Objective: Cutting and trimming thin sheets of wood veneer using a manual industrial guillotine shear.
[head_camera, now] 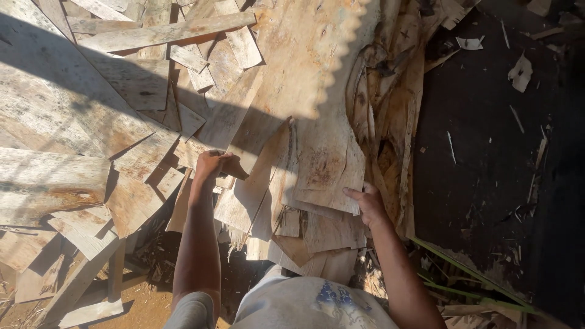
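Veneer sheet (323, 164) between both hands, right hand (368, 204) gripping its edge, left hand (210, 163) closed on its other side

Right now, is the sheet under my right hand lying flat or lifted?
Lifted. The sheet tilts up off the pile, right hand gripping its lower corner, shadowed gap beneath its near edge.

Left hand (210, 163) gripping veneer sheet (268, 176), right hand (368, 204) holding veneer stack (326, 164)

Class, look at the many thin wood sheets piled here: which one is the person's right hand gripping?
The long pale veneer sheet running up the middle; the right hand grips its lower right corner, while the other sheets lie loose.
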